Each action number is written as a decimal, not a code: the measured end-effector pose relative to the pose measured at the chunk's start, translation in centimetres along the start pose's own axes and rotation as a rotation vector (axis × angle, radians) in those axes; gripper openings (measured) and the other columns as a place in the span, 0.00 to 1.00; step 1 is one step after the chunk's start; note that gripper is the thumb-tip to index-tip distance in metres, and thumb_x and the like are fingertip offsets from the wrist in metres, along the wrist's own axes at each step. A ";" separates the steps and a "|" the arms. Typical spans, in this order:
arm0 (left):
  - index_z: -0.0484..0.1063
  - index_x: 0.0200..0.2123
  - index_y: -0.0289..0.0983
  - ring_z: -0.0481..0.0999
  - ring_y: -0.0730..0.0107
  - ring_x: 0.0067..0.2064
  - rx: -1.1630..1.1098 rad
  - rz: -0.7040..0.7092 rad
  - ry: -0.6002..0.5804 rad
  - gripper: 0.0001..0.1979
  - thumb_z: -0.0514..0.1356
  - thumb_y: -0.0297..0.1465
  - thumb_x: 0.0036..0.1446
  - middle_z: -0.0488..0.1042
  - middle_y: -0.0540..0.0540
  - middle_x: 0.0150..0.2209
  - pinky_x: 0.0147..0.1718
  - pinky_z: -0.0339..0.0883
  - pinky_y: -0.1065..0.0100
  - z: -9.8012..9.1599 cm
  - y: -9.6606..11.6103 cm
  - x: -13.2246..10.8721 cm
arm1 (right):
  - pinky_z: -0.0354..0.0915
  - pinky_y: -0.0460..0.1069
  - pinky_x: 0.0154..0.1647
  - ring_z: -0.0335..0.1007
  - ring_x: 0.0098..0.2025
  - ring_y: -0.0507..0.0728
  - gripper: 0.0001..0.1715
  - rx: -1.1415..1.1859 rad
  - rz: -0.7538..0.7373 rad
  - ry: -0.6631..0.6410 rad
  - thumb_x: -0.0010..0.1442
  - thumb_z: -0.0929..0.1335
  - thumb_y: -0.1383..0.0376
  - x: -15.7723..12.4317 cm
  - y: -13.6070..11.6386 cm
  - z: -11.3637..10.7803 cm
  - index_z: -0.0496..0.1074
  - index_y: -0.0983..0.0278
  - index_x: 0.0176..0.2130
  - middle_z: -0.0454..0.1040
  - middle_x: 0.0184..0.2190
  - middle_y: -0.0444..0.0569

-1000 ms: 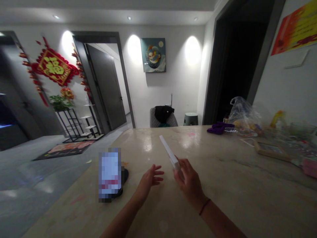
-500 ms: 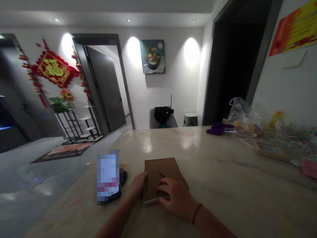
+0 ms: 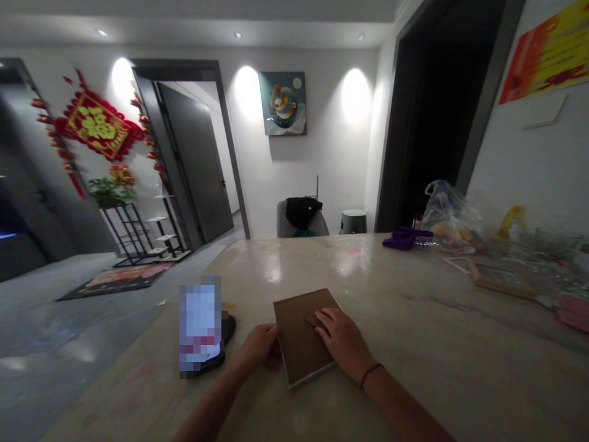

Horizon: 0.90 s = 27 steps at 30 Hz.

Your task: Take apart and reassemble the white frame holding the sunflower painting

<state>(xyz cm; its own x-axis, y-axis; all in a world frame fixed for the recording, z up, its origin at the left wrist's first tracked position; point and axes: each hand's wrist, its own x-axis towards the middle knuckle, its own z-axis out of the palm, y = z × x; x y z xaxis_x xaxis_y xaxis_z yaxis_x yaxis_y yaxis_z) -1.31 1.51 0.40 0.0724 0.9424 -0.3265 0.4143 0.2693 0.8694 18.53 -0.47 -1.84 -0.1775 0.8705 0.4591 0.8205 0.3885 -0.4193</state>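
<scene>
A flat brown board (image 3: pixel 301 350) with a pale edge, like the back of a picture frame, lies slightly turned on the marbled table. At its left edge my left hand (image 3: pixel 260 347) is closed, gripping the rim between thumb and fingers. My right hand (image 3: pixel 343 337) lies over the board's right side, fingers stretched out and spread across its surface. Beneath its fingertips shows a small brown flap (image 3: pixel 311 317) on the board's back.
Left of the board, a phone (image 3: pixel 201 325) leans on a dark stand. The marbled table (image 3: pixel 414 368) also bears a wooden picture frame (image 3: pixel 499 279), purple cloth (image 3: pixel 405 238) and a clear plastic bag (image 3: pixel 451 221) at the right. A chair stands beyond.
The board has turned a little and shifted slightly right. My right hand has moved up and right, its fingers now flatter over the flap.
</scene>
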 end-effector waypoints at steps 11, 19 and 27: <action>0.70 0.21 0.34 0.65 0.78 0.18 -0.114 -0.009 -0.028 0.14 0.57 0.39 0.46 0.67 0.52 0.16 0.19 0.62 0.75 -0.8 -0.2 0.1 | 0.62 0.53 0.50 0.66 0.48 0.57 0.17 0.098 0.004 0.037 0.57 0.61 0.67 0.0 0.1 -0.1 0.71 0.62 0.45 0.72 0.44 0.51; 0.74 0.30 0.33 0.65 0.81 0.20 -0.166 0.046 -0.055 0.19 0.62 0.43 0.40 0.70 0.51 0.22 0.18 0.59 0.78 -0.9 0.1 -0.6 | 0.62 0.54 0.50 0.65 0.48 0.57 0.17 0.101 0.022 0.079 0.58 0.60 0.66 0.1 0.5 0.6 0.70 0.63 0.46 0.72 0.44 0.52; 0.67 0.45 0.34 0.74 0.72 0.26 -0.390 0.061 -0.007 0.30 0.67 0.32 0.35 0.76 0.46 0.29 0.25 0.65 0.71 0.0 -0.4 0.1 | 0.63 0.54 0.47 0.66 0.46 0.58 0.17 -0.010 0.039 0.076 0.57 0.61 0.66 0.1 0.3 0.2 0.70 0.63 0.45 0.72 0.43 0.53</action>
<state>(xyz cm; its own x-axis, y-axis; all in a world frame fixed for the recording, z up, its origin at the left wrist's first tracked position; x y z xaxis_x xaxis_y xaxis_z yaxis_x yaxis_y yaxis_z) -1.50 1.48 0.00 0.0925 0.9581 -0.2712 0.0334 0.2692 0.9625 18.60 -0.19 -2.05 -0.1038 0.8595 0.5004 0.8312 0.3513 -0.4309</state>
